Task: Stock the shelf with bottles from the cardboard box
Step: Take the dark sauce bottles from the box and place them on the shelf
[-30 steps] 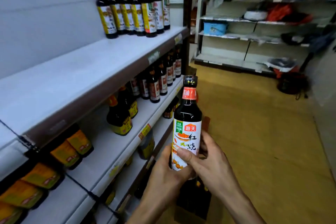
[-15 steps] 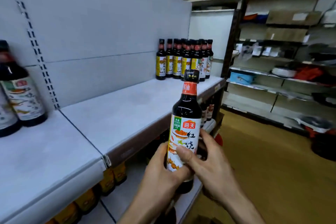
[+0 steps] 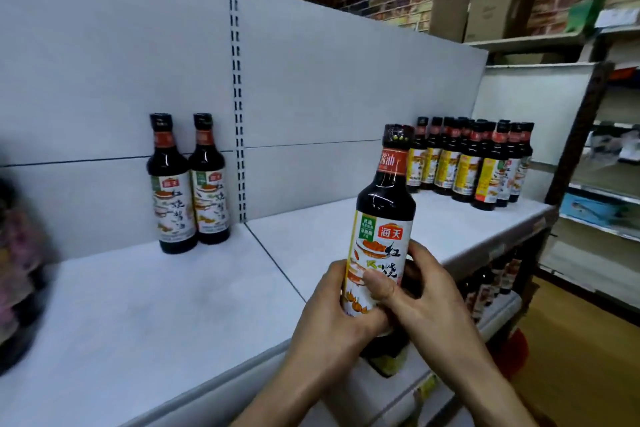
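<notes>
A dark soy sauce bottle [image 3: 385,218] with a white and orange label is held upright in front of the white shelf [image 3: 145,315], over its front edge. My left hand [image 3: 329,319] grips its lower body from the left. My right hand [image 3: 426,305] grips it from the right, thumb across the label. Two matching bottles [image 3: 188,184] stand side by side at the back of the shelf, left of the slotted upright. A group of several dark bottles [image 3: 474,163] with yellow labels stands at the shelf's far right end. The cardboard box is out of view.
Blurred dark items [image 3: 17,270] sit at the shelf's left edge. Lower shelves at right hold more bottles [image 3: 491,284]. Another shelving unit [image 3: 602,184] stands across the wooden-floored aisle. Cardboard boxes [image 3: 485,7] sit high up by the brick wall.
The view has swung up and left from the lower shelves to the white shelf. Both hands kept hold of the bottle, which now stands nearer the two bottles at the back.
</notes>
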